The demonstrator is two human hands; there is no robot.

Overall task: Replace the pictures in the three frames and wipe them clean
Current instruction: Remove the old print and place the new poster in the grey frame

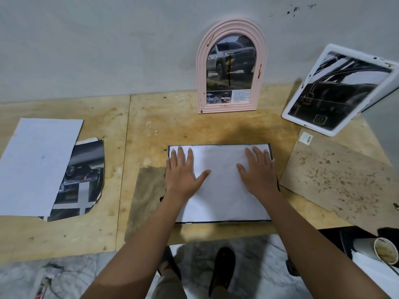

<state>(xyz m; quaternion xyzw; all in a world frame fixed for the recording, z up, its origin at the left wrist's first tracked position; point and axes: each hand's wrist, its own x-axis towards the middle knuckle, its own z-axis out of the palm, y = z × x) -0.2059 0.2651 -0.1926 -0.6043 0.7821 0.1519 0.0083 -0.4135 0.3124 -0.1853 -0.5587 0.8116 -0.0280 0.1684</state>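
Observation:
A dark-edged frame (272,152) lies face down in the middle of the plywood table, with a white sheet (220,190) laid in its back. My left hand (183,171) presses flat on the sheet's left part, fingers spread. On the right part my right hand (258,170) presses flat the same way. A pink arched frame (231,24) holding a car picture leans upright on the wall behind. A white rectangular frame (323,128) with a dark picture leans tilted at the right.
At the left lie a white sheet (36,165) and a dark car picture (84,180) partly under it. A speckled brown backing board (336,180) lies at the right, and a dark cloth (149,195) beside the frame. A paper cup (386,252) is at the lower right.

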